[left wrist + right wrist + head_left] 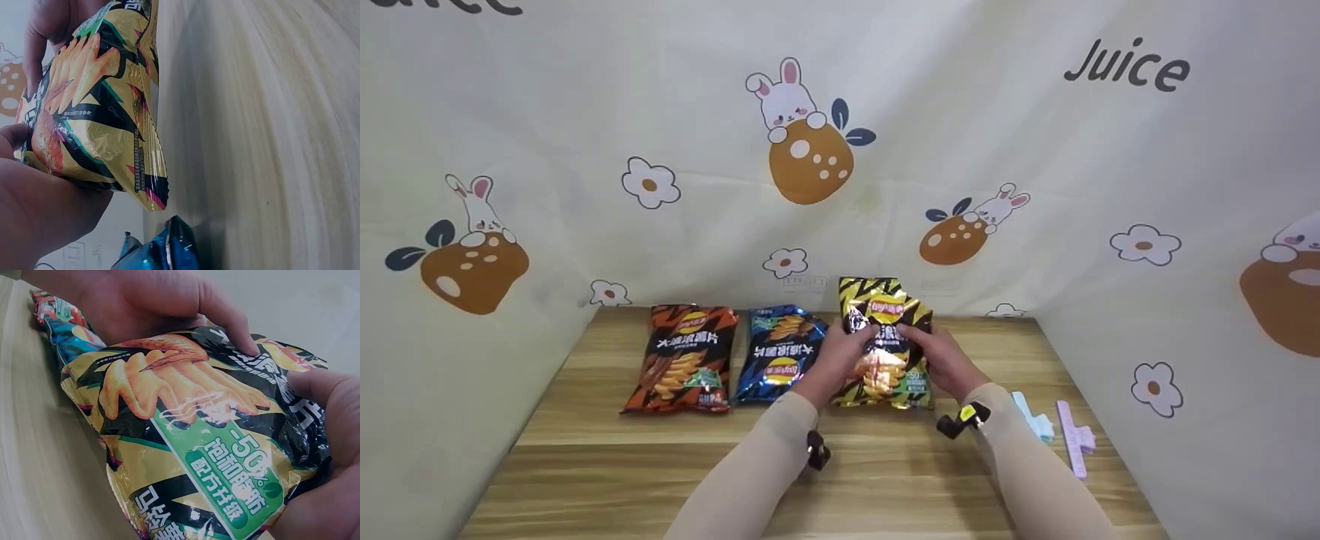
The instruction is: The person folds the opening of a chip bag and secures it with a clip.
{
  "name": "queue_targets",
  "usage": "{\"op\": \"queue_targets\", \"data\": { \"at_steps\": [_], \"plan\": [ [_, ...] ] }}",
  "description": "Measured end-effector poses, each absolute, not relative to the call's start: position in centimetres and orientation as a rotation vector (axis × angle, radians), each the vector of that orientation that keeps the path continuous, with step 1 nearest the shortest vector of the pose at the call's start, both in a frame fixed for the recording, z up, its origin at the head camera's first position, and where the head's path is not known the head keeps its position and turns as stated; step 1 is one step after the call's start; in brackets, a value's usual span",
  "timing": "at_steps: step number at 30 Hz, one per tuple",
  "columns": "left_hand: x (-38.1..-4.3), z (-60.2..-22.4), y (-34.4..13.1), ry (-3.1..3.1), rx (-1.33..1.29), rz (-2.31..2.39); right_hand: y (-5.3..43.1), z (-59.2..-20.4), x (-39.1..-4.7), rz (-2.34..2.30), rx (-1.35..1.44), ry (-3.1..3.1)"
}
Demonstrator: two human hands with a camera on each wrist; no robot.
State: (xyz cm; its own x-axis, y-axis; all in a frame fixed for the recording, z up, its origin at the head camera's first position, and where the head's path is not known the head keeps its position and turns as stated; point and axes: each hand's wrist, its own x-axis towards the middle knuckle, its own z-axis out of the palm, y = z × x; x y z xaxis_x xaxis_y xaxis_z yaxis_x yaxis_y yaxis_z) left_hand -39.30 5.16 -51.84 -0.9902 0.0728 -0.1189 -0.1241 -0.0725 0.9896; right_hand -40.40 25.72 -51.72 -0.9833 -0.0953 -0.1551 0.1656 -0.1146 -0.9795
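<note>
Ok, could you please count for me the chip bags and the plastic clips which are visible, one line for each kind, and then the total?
Chip bags: 3 (red bag, blue bag, yellow bag)
Plastic clips: 2 (light blue clip, purple clip)
Total: 5

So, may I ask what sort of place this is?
Perhaps a small staged booth, maybe for filming: printed cloth closes three sides of the table, and chip bags and clips lie on it.
</note>
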Motion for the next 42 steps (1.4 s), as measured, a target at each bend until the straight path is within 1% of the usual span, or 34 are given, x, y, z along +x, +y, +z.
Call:
{"op": "queue_targets", "data": {
  "at_steps": [11,21,28,42],
  "plan": [
    [-38.1,-49.8,4.5,2.079,0.096,2.275,25.1,-49.9,-38.7,-2.284,0.026,1.958],
    [-37.4,-48.5,3.8,2.153,0.164,2.267,24.5,-48.5,-37.4,-2.311,-0.059,2.002],
    [-36.4,-48.0,3.0,2.179,0.213,2.284,23.9,-47.9,-36.8,-2.301,-0.067,2.066],
    [-34.8,-47.4,1.0,2.223,0.376,2.329,23.1,-46.9,-35.5,-2.295,-0.248,2.082]
  ]
}}
